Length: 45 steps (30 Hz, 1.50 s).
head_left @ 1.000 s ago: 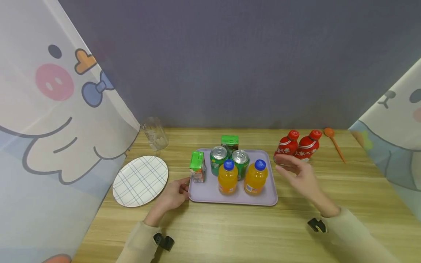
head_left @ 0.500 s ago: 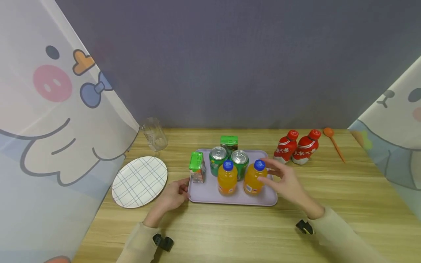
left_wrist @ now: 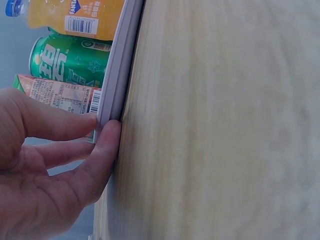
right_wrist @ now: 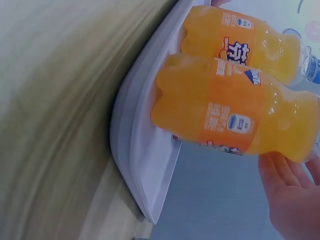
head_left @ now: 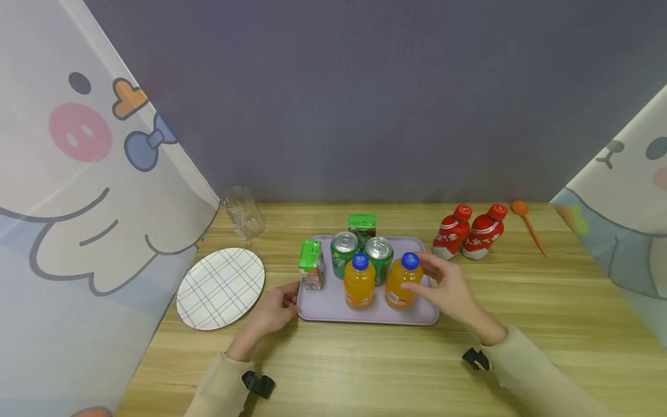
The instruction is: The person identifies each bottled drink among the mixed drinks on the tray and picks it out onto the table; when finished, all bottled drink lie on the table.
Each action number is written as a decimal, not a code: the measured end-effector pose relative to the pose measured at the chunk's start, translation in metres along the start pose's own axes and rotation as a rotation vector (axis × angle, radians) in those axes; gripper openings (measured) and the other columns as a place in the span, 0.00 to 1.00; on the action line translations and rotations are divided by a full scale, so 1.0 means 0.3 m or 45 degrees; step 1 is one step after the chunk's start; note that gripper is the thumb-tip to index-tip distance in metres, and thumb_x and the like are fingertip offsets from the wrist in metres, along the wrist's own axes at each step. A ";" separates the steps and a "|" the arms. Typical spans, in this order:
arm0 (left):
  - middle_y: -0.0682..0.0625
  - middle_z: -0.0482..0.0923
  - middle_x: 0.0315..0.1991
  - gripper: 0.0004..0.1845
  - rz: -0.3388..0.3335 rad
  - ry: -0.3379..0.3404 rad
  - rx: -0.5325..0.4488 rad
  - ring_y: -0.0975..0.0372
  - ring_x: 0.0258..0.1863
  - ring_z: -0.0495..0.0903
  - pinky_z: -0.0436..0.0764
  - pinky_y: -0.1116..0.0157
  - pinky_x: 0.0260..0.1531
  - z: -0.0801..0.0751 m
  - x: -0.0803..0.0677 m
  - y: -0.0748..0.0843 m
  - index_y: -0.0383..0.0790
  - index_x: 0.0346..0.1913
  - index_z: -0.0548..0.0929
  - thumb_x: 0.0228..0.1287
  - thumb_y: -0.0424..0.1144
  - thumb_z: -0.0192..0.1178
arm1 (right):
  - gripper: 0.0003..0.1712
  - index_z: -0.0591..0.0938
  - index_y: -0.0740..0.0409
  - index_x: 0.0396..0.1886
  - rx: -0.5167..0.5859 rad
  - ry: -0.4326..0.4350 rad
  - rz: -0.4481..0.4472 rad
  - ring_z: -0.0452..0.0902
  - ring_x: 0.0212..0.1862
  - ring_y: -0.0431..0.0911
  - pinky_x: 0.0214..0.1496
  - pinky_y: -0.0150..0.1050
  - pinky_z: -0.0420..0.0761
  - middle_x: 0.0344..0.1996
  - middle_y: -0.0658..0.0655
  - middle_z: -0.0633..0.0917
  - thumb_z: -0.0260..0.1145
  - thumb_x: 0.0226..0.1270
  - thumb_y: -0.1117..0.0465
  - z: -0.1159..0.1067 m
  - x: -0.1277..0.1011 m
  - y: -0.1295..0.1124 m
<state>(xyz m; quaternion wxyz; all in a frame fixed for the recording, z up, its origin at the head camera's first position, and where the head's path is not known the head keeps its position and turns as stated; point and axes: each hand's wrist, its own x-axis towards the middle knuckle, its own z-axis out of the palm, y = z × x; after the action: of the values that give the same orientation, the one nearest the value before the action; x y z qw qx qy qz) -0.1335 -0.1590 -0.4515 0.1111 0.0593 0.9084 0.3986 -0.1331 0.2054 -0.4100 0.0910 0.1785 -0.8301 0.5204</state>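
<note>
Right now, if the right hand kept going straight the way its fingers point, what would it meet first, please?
Most likely the nearer orange juice bottle on the tray: the right hand is already beside it, fingers by its neck, though contact is unclear.

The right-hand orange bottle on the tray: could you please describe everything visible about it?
The right-hand orange bottle is clear plastic filled with orange drink, with a blue screw cap and an orange label bearing a small blue logo. It stands upright near the front right of the lilac tray, beside a matching bottle. The right hand touches its side.
</note>
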 end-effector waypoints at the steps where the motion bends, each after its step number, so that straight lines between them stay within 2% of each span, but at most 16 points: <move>1: 0.50 0.77 0.31 0.31 -0.002 -0.001 -0.001 0.64 0.28 0.75 0.75 0.70 0.22 0.000 0.000 0.000 0.32 0.61 0.73 0.48 0.25 0.63 | 0.30 0.79 0.64 0.51 0.008 0.008 0.002 0.76 0.48 0.29 0.48 0.24 0.75 0.47 0.60 0.83 0.76 0.44 0.66 0.002 -0.001 0.000; 9: 0.50 0.77 0.32 0.32 -0.005 -0.016 0.005 0.64 0.30 0.76 0.76 0.70 0.25 0.000 0.002 0.004 0.32 0.62 0.72 0.49 0.26 0.63 | 0.26 0.80 0.71 0.46 0.029 0.060 0.006 0.78 0.43 0.29 0.45 0.26 0.78 0.42 0.66 0.83 0.75 0.42 0.73 -0.005 -0.003 -0.103; 14: 0.50 0.77 0.31 0.32 -0.006 -0.018 0.002 0.64 0.29 0.76 0.76 0.70 0.25 0.000 0.002 0.005 0.32 0.62 0.72 0.49 0.26 0.63 | 0.25 0.81 0.71 0.44 0.075 0.087 -0.017 0.79 0.43 0.31 0.45 0.26 0.78 0.40 0.66 0.84 0.75 0.41 0.74 -0.007 -0.003 -0.106; 17: 0.50 0.77 0.31 0.32 -0.005 -0.016 -0.003 0.64 0.29 0.76 0.76 0.70 0.24 0.000 0.001 0.004 0.32 0.62 0.72 0.49 0.25 0.63 | 0.24 0.82 0.73 0.42 0.115 0.110 -0.030 0.80 0.41 0.32 0.44 0.28 0.79 0.38 0.61 0.86 0.75 0.39 0.76 -0.009 -0.001 -0.086; 21: 0.50 0.77 0.31 0.32 -0.004 -0.017 -0.007 0.64 0.29 0.75 0.76 0.70 0.24 0.001 0.002 -0.002 0.32 0.62 0.72 0.49 0.25 0.63 | 0.24 0.82 0.71 0.42 0.167 0.128 -0.030 0.81 0.41 0.34 0.44 0.28 0.80 0.38 0.48 0.86 0.75 0.38 0.78 -0.011 0.001 -0.033; 23: 0.50 0.77 0.31 0.32 -0.005 -0.019 -0.008 0.64 0.29 0.75 0.76 0.70 0.24 0.002 0.004 -0.006 0.32 0.62 0.72 0.49 0.25 0.63 | 0.25 0.82 0.70 0.43 0.189 0.125 -0.031 0.82 0.41 0.34 0.44 0.28 0.79 0.38 0.44 0.85 0.75 0.39 0.77 -0.013 0.002 -0.008; 28: 0.50 0.77 0.31 0.32 -0.011 -0.022 -0.009 0.64 0.29 0.75 0.76 0.70 0.24 0.001 0.004 -0.009 0.33 0.62 0.72 0.49 0.26 0.63 | 0.26 0.81 0.73 0.45 0.245 0.109 -0.112 0.82 0.43 0.37 0.46 0.29 0.79 0.40 0.47 0.86 0.74 0.39 0.78 -0.023 0.004 0.012; 33: 0.50 0.77 0.31 0.32 -0.014 -0.024 -0.004 0.64 0.29 0.76 0.76 0.70 0.24 -0.002 0.003 -0.011 0.33 0.62 0.72 0.49 0.26 0.62 | 0.26 0.81 0.75 0.44 0.263 0.121 -0.150 0.82 0.44 0.38 0.46 0.30 0.79 0.41 0.45 0.86 0.73 0.38 0.80 -0.036 0.006 0.010; 39: 0.49 0.76 0.32 0.32 -0.013 -0.029 -0.011 0.64 0.30 0.76 0.76 0.70 0.25 0.000 0.003 -0.012 0.32 0.62 0.71 0.49 0.25 0.62 | 0.26 0.80 0.76 0.44 0.281 0.162 -0.134 0.82 0.43 0.37 0.46 0.29 0.79 0.39 0.45 0.86 0.72 0.38 0.81 -0.053 0.007 -0.008; 45: 0.49 0.76 0.32 0.32 -0.010 -0.026 -0.011 0.64 0.30 0.75 0.76 0.70 0.24 -0.001 0.000 -0.010 0.32 0.62 0.71 0.49 0.25 0.62 | 0.26 0.81 0.74 0.44 0.179 0.235 -0.092 0.82 0.41 0.33 0.44 0.28 0.79 0.38 0.38 0.85 0.73 0.38 0.81 -0.077 0.007 -0.023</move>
<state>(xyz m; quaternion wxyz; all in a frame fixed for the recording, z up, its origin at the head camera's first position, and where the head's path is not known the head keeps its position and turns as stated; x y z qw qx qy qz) -0.1337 -0.1614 -0.4536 0.1221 0.0592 0.9057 0.4016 -0.1332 0.2229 -0.3933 0.1729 0.1658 -0.7726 0.5879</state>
